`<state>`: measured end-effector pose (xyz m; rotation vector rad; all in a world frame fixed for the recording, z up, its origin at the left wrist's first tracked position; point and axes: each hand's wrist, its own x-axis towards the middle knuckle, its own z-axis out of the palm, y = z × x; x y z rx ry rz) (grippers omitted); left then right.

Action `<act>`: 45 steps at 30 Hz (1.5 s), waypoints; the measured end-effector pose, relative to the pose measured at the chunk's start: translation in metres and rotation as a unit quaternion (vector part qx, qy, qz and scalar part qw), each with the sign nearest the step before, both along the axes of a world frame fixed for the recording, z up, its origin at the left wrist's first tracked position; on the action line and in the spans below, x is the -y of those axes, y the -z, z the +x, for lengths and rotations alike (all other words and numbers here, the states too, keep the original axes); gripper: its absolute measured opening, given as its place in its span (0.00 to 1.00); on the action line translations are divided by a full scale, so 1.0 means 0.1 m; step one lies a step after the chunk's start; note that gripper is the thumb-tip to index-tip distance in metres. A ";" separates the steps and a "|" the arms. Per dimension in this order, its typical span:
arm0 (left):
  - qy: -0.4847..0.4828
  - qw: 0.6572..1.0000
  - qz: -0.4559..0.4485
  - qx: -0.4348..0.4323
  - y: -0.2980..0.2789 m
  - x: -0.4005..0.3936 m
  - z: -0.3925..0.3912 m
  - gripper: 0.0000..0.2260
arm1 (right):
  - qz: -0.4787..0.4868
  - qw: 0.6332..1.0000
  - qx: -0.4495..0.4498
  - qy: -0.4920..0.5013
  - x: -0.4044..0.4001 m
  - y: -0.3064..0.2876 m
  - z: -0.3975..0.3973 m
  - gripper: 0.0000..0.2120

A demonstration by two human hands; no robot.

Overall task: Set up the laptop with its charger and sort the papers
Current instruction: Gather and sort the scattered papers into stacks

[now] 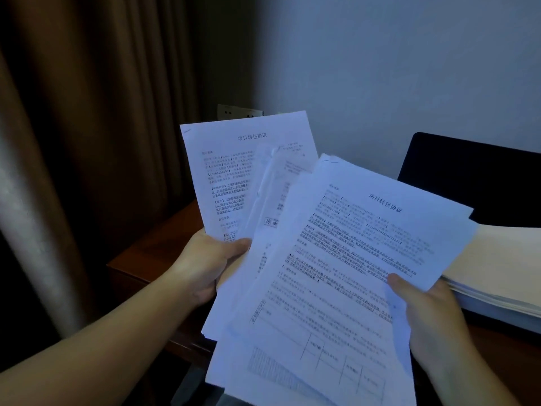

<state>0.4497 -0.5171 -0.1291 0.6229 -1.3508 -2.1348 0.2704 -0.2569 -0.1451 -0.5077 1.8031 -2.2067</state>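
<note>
White papers fan between our left hand and right hand, fingers pinching them mid-sort; next we likely separate matching sheets.

We are reading the heading 项目转包协议 on the upright sheet at the frame's centre left, and the same heading on the tilted front sheet at centre right. The smaller body print on both is blurring past reading.
</note>
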 end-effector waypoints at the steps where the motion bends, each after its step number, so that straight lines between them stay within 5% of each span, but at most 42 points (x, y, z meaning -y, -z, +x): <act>1: 0.009 1.000 0.006 -0.005 0.01 -0.02 -0.01 0.14 | 0.000 1.000 -0.002 0.003 0.00 0.00 0.00 0.25; 12: -0.046 0.997 0.031 -0.045 -0.02 0.01 -0.02 0.11 | -0.017 0.988 0.000 0.152 -0.03 0.00 -0.03 0.14; 19: -0.065 0.996 0.034 -0.043 -0.01 0.02 0.00 0.11 | -0.022 0.986 0.018 0.162 0.00 0.01 -0.05 0.12; 33: 0.054 0.999 -0.007 0.003 -0.03 -0.27 -0.07 0.10 | -0.026 0.997 0.021 0.067 0.02 0.08 -0.05 0.17; 39: 0.115 0.993 -0.039 0.005 -0.12 -0.37 -0.04 0.17 | -0.025 0.998 0.019 0.051 0.01 0.00 0.03 0.17; 45: 0.189 0.974 -0.101 0.078 -0.23 -0.37 0.00 0.17 | 0.004 1.000 -0.001 -0.009 0.05 -0.11 0.06 0.18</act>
